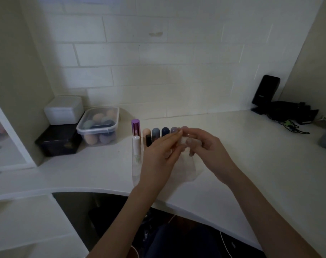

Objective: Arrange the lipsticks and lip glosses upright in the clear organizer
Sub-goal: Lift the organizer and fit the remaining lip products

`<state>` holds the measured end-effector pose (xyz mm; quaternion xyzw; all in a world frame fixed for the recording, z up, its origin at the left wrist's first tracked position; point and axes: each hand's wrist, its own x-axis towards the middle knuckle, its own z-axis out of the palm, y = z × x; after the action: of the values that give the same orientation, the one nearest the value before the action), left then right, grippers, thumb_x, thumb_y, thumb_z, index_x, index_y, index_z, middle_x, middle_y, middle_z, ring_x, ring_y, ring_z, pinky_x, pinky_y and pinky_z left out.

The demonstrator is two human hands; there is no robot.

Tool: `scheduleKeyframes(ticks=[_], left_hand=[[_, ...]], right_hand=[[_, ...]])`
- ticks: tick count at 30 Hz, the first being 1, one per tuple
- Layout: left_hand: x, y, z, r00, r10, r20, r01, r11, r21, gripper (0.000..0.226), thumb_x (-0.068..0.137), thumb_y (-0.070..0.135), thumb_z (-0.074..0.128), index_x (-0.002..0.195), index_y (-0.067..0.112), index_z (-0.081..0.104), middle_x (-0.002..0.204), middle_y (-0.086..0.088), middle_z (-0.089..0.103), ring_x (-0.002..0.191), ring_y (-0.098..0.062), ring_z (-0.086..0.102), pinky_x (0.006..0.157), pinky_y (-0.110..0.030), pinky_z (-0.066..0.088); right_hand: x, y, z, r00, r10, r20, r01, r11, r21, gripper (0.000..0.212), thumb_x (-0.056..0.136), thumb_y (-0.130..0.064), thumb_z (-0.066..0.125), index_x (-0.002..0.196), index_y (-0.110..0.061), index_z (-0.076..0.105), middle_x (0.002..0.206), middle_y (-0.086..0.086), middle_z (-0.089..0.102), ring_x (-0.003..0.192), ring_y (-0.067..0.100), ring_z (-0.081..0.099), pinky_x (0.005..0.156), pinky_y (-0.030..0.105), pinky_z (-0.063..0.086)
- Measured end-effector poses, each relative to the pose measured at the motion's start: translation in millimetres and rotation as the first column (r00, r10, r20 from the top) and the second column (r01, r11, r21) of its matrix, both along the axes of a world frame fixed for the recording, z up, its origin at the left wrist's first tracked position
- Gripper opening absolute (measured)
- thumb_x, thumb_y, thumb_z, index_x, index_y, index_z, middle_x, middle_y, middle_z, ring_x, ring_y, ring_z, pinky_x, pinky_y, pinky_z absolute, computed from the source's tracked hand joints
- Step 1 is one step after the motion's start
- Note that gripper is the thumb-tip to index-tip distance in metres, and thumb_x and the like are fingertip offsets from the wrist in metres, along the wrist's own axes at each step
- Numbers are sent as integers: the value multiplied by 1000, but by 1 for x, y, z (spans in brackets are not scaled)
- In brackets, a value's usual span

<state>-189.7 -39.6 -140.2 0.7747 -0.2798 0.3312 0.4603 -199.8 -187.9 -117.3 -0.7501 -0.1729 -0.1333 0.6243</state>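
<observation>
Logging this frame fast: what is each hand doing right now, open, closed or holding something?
Left hand: fingers curled toward a small pale tube; grip cannot be told.
Right hand: closed on the small pale tube, above the clear organizer.

No text can be read; a faint mark on the black device (265,92) is illegible.

White brick-pattern wall (158,53) spans 10 to 2 o'clock behind a white desk (251,155) with a curved front edge. Plain cream side panels (13,62) stand at 9 and 3 o'clock. White shelving (28,220) sits at 7 o'clock. Lighting is dim and even.
</observation>
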Motion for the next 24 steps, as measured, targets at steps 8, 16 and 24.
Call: scheduleKeyframes(ticks=[8, 16, 24], left_hand=[[-8, 0, -3, 986, 129, -102, -144, 977, -158, 7, 82, 8, 68, 84, 13, 65, 82, 10, 65, 74, -5, 63, 69, -17, 51], [-5, 9, -13, 963, 269, -5, -268, 962, 46, 10, 80, 8, 71, 81, 14, 62, 72, 4, 58, 71, -7, 46, 62, -18, 38], [-6, 11, -14, 963, 260, 67, -266, 957, 115, 11, 83, 22, 57, 80, 13, 61, 71, 3, 56, 70, -7, 41, 62, -20, 36]], right_hand=[[4, -3, -3, 948, -239, 211, 264, 959, -102, 21, 92, -17, 57, 100, -36, 63, 92, -15, 68, 85, 4, 65, 75, 21, 52], [4, 4, -8, 933, -306, 190, 335, 931, -143, 28, 84, -17, 67, 72, -35, 49, 81, -20, 65, 82, -1, 64, 68, 22, 55], [8, 1, -15, 876, -340, 341, 427, 877, -222, 11, 80, -14, 71, 84, -16, 61, 85, -2, 61, 70, 14, 60, 65, 17, 52]])
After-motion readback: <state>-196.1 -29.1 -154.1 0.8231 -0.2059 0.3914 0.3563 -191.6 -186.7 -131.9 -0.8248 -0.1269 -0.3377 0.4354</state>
